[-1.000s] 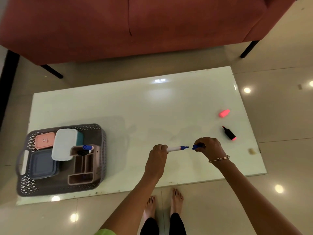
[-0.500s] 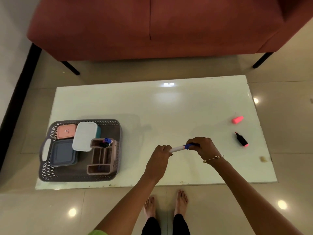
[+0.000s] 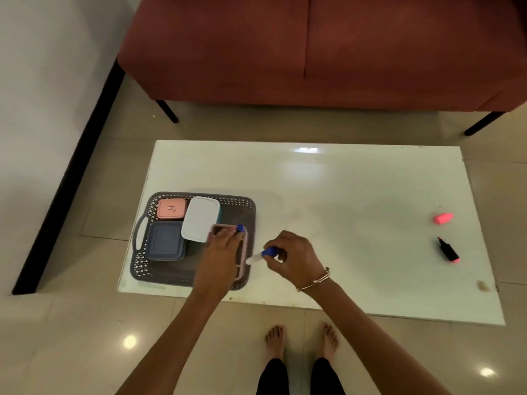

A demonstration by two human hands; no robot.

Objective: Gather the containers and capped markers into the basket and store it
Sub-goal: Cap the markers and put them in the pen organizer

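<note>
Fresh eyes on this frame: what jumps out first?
The two hands at centre: the right hand holds a blue-capped white marker beside the grey basket, while the left hand rests on the pink organiser inside it. Next, far right on the white table, an uncapped pink highlighter lies apart from its pink cap.

Bare arms, no sleeves. A thin gold bangle (image 3: 315, 280) circles the right wrist, just behind the fingers (image 3: 281, 252). Black trousers (image 3: 299, 377); bare feet (image 3: 275, 337).

Home living rm: sofa (image 3: 313, 47), tile floor (image 3: 71, 337).
</note>
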